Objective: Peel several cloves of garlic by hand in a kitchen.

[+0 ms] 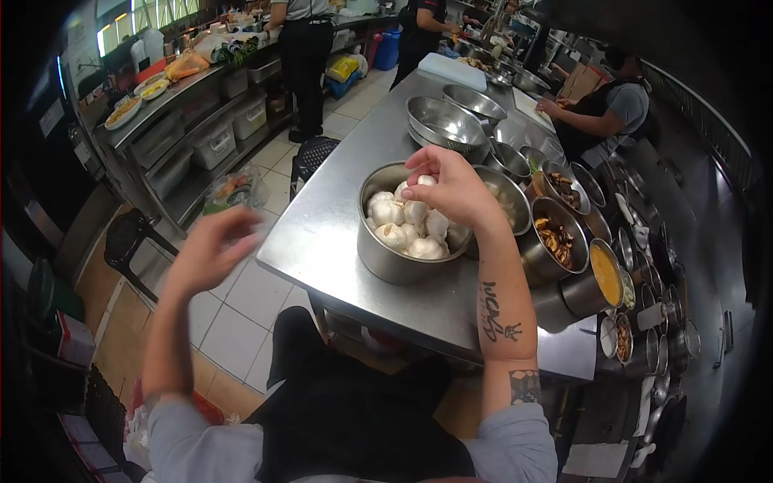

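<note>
A deep round steel pot (392, 265) full of garlic bulbs (388, 212) stands near the front edge of the steel table. My right hand (444, 187) is over the pot, its thumb and fingers around one white garlic bulb (427, 180) at the top of the pile. To the left, past the table's corner, my left hand (220, 244) is in the air above the tiled floor, slightly blurred, with its fingers apart and nothing seen in them.
Steel bowls (447, 124) stand behind the pot. To its right are containers of browned food pieces (552, 241) and yellow liquid (606, 271). A co-worker (610, 108) works across the table at the right; others stand farther back. A black chair (130, 247) is at the left.
</note>
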`<state>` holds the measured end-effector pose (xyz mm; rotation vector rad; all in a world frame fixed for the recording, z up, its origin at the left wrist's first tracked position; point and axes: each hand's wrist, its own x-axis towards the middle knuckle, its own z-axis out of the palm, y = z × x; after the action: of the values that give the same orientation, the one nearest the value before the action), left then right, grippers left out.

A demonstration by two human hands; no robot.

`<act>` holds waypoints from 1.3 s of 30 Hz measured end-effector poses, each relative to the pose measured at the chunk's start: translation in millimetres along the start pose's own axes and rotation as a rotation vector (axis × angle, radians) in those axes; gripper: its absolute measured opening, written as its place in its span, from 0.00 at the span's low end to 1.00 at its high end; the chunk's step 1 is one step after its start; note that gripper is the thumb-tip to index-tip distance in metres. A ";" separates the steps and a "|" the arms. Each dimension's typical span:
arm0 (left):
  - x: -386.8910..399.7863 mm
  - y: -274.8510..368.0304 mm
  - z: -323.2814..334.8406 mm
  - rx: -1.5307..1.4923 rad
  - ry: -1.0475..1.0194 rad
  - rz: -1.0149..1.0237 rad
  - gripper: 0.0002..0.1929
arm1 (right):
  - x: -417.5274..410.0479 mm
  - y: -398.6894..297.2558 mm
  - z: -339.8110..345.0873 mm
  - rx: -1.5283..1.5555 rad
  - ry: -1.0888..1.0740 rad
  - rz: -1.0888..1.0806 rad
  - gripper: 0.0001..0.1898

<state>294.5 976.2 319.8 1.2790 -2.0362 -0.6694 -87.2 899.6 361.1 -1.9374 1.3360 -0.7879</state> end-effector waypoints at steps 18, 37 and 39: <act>187.3 91.5 128.2 -0.837 -0.267 0.208 0.13 | -9.7 14.4 -4.8 0.067 0.185 -0.297 0.30; 208.6 97.2 129.9 -0.559 -0.254 0.167 0.12 | -6.4 29.1 0.3 0.067 0.313 -0.164 0.24; 202.1 97.3 130.9 -0.458 -0.233 0.164 0.10 | -11.6 16.2 4.7 -0.028 0.325 -0.153 0.26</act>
<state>74.5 841.5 349.7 0.7908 -1.9817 -1.1676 -96.1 907.0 344.2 -2.0128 1.3992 -1.2066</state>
